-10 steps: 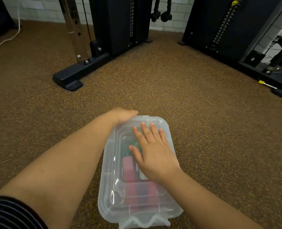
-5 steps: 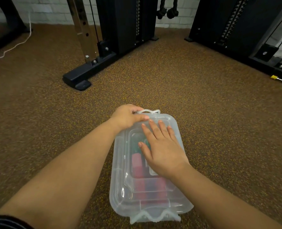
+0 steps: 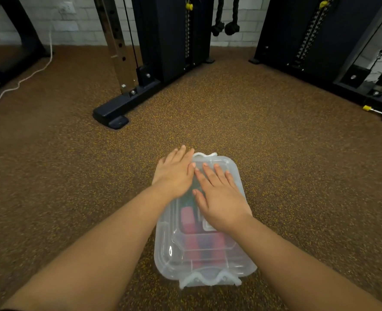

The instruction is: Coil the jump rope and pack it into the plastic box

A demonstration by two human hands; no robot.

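Observation:
A clear plastic box (image 3: 169, 254) with its lid on sits on the brown floor right in front of me. Through the lid I see the jump rope's red handles (image 3: 193, 240) and a bit of green cord near the far end. My left hand (image 3: 175, 171) lies flat on the box's far left corner, fingers stretched out. My right hand (image 3: 219, 196) rests palm-down on the middle of the lid, fingers spread. Neither hand grips anything. White latches stick out at the near end (image 3: 210, 280) and the far end (image 3: 204, 154).
A black gym machine foot (image 3: 113, 115) juts onto the floor at the left-centre. More black machine frames (image 3: 320, 48) stand at the back right, with a yellow-tipped pin (image 3: 374, 110). A white cable (image 3: 28, 76) runs along the floor at the far left.
My left hand has opened from curled around the far latch to lying flat on the lid's far corner. The right hand slid slightly toward the far end. The view tilted up.

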